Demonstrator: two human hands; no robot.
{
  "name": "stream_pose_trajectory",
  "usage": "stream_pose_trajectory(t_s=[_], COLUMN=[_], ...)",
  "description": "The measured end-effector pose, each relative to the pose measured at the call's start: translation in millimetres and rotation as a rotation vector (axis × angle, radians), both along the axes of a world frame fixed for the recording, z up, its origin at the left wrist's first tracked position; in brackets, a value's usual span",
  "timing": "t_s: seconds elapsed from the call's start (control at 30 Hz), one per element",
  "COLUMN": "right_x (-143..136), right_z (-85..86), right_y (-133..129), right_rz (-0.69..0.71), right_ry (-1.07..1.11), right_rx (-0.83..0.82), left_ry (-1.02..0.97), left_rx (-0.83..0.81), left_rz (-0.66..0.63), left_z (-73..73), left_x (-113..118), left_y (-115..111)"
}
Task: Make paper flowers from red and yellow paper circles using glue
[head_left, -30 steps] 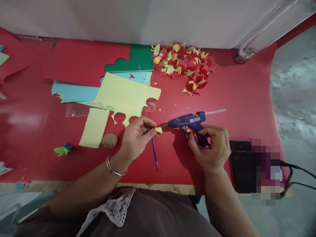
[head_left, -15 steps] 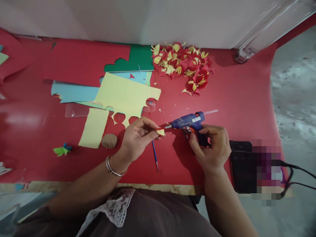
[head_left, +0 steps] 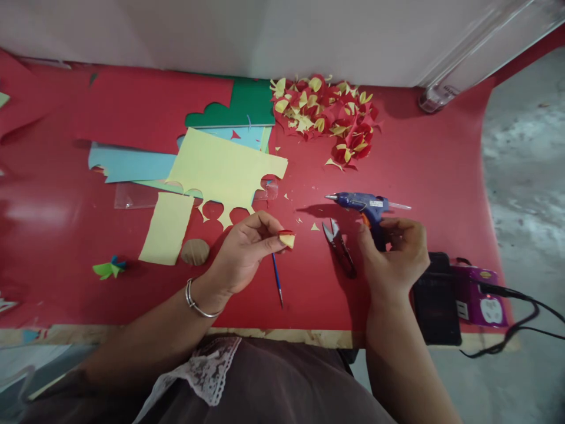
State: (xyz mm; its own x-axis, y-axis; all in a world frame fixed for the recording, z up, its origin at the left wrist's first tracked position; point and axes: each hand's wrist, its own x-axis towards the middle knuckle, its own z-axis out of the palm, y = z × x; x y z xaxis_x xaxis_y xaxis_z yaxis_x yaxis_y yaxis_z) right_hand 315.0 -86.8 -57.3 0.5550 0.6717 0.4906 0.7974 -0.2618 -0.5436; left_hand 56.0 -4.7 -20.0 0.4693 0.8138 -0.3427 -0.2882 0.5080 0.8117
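Note:
Between thumb and fingertips, my left hand point(head_left: 251, 250) pinches a small red and yellow paper piece point(head_left: 286, 239). My right hand point(head_left: 395, 253) grips a blue glue gun point(head_left: 359, 202) by its handle, the nozzle pointing left and well apart from the paper piece. Dark-handled thread snips point(head_left: 339, 250) lie on the table between the hands, blades up. Below my left fingertips is a thin blue stick point(head_left: 277, 280). A round brown disc point(head_left: 195, 252) rests left of my left hand.
Yellow sheet point(head_left: 220, 168) with round cut-outs lies over blue and green sheets. Behind is a heap of red and yellow paper pieces point(head_left: 326, 112). A black phone-like object point(head_left: 436, 306) and purple power box point(head_left: 481, 294) with cables sit right. A green and blue paper piece point(head_left: 109, 268) lies left.
My right hand has moved right with the glue gun, and its nozzle has left the paper piece. The snips are now uncovered. My left hand has barely moved.

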Motion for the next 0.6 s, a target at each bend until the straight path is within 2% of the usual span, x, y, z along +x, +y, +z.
stream_pose_trajectory(t_s=[0.13,0.2,0.3,0.37,0.5,0.6], right_x=[15,17,7,-10,-45,-60], right_z=[-6.8,-5.5,5.8,17.2,35.0,39.4], right_y=[6,7,5,2,1,5], right_rz=[-0.051,-0.021,0.075,0.201,0.626,0.797], right_ry=[0.025,-0.026,-0.154,-0.179,-0.056,-0.044], right_rx=[-0.050,-0.073,-0.011,0.058,0.010,0.000], left_ry=[-0.021,-0.028,-0.012,0.018,0.104,0.168], left_rx=[-0.066,-0.103,-0.140,-0.131,-0.016,0.089], left_rz=[0.021,0.032,0.034,0.020,-0.026,-0.063], left_z=[0.2,0.6,0.7,-0.3,-3.5,-4.5], left_x=[1,1,1,1,1,2], left_y=[-2,-2,-4,-5,-8,-10])
